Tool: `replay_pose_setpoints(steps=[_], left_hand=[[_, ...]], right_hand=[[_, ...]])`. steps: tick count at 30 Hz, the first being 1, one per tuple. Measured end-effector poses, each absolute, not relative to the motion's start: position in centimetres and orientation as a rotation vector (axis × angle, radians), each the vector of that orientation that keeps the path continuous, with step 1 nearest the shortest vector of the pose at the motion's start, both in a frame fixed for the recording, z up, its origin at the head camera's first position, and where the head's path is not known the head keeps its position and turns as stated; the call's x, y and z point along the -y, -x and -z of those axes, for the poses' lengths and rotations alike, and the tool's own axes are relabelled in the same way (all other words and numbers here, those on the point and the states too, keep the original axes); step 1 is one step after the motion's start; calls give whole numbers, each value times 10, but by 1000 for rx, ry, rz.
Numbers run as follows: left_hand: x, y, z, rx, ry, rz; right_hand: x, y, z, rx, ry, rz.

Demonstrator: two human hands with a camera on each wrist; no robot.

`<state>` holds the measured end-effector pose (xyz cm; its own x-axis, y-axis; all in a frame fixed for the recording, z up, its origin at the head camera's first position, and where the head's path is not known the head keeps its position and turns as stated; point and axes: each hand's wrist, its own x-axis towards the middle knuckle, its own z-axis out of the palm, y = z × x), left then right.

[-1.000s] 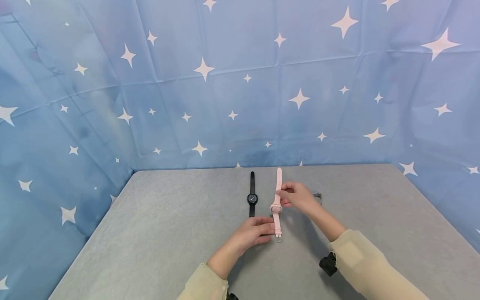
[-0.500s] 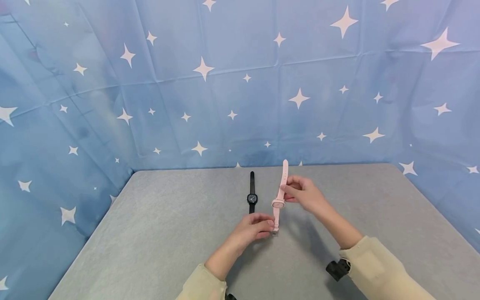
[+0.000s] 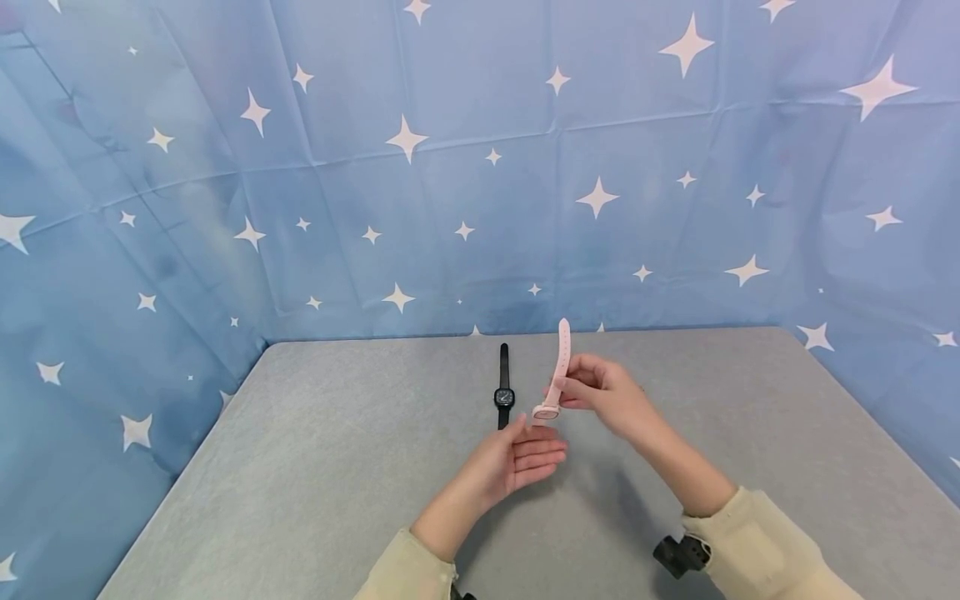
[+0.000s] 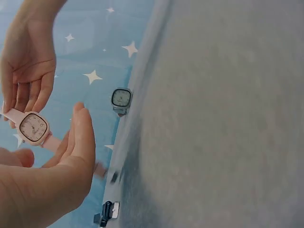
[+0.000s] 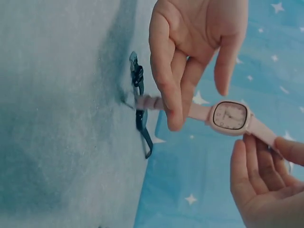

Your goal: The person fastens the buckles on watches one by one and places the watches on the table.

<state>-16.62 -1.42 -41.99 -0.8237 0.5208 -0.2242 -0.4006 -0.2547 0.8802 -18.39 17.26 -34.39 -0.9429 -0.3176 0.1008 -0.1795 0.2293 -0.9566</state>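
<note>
At one o'clock from the left hand [image 3: 513, 460], straight-fingered, find the pink square-faced wristwatch [image 3: 547, 412], pinched by its strap [image 3: 564, 340] in the right hand [image 3: 606, 393]; could slip from a slackened pinch and knock the black wristwatch [image 3: 504, 397] toward ten o'clock

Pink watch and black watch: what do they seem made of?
Pink watch: matte strap, perhaps leather or silicone, since it bends smoothly with little shine; the smooth pink case is probably plastic. Black watch: dark strap, seemingly dull, maybe rubber or leather, curving in the right wrist view; too blurred to settle.
</note>
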Motion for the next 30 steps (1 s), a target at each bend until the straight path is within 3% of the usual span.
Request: replay_pose_setpoints(steps=[14, 30], left_hand=[[18, 171, 424, -1038, 142, -2437], [24, 172, 421, -1112, 112, -2523]], right_hand=[[-170, 177, 346, -2197, 617, 1919], [-172, 174, 351, -2275, 487, 2000]])
